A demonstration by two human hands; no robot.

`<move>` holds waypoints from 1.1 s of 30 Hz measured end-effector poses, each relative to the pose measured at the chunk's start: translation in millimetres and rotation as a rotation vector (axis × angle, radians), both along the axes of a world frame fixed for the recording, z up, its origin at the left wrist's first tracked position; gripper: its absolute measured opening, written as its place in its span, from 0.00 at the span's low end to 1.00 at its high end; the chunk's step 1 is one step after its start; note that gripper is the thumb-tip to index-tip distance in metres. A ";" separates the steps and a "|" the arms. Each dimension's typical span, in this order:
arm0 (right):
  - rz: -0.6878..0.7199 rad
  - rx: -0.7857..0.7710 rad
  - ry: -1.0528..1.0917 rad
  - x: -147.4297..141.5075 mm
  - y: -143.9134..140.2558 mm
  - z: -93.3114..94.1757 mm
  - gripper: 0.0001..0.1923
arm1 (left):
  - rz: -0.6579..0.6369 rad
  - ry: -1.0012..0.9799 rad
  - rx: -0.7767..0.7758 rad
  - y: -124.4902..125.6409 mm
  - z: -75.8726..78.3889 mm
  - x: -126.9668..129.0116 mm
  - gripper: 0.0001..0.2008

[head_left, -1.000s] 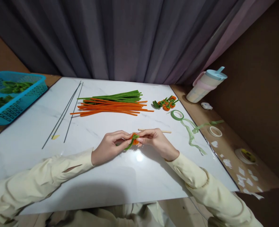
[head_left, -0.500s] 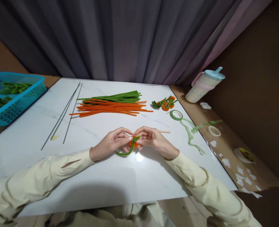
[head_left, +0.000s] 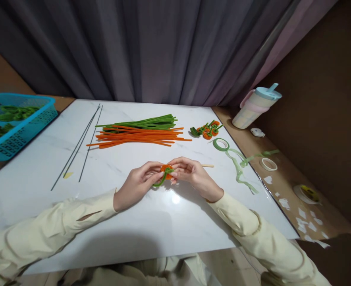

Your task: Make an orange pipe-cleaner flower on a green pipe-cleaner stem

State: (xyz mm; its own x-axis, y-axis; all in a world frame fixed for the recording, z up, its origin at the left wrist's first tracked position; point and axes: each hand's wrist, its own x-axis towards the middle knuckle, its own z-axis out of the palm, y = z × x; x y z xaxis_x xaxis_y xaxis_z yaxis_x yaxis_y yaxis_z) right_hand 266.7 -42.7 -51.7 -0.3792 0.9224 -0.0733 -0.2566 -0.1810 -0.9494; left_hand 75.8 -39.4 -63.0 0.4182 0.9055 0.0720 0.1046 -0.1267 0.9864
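Orange disc: a small, roundish fuzzy piece [head_left: 165, 167] sits between your two hands, above the near middle of the white table [head_left: 118, 238], in front of the pipe cleaners.
Green strand: one green pipe cleaner [head_left: 161, 182] crosses the face of the disc, which is turned up towards you.
Direction: the disc has no clear long axis; the strand gives the long line, curving from the disc's middle down and left towards you, with a short end pointing right.
Your left hand [head_left: 136, 186]: thumb and fingertips pinch the disc's left side, beside the strand.
Your right hand [head_left: 195, 178]: thumb and forefinger pinch the right side near the short green end; whether the other fingertips touch it, you cannot tell from here.
Feel: likely very light, soft and fuzzy, not slippery; the strand should bend easily and keep its bend, while hard squeezing could flatten the disc.
Where to hold: the rim seems best, with the strand taken close to the disc.
Beyond your hands: orange pipe cleaners [head_left: 134, 137] and green pipe cleaners [head_left: 163, 120] lie roughly left to right.
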 end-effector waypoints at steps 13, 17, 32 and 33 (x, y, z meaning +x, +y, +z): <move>-0.040 0.091 -0.044 -4.3 -0.5 -5.3 0.10 | -0.017 0.020 0.008 1.6 2.3 -0.2 0.09; -0.044 0.105 -0.045 -4.5 -1.3 -7.7 0.09 | -0.039 -0.009 -0.087 2.8 5.0 0.5 0.10; 0.080 0.025 -0.093 8.8 15.0 17.0 0.16 | -0.240 -0.172 -0.579 23.1 42.9 4.4 0.13; 0.072 -0.008 -0.066 8.0 14.1 17.6 0.16 | -0.207 -0.209 -0.575 25.2 43.8 4.7 0.12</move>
State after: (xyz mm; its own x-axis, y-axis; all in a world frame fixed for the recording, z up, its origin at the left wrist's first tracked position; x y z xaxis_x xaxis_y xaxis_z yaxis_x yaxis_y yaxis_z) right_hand 274.8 -28.6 -34.1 -0.4384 0.8923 -0.1079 -0.1799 -0.2047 -0.9622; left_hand 80.5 -14.2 -19.2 0.6181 0.7258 -0.3018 -0.0666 0.4309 0.8999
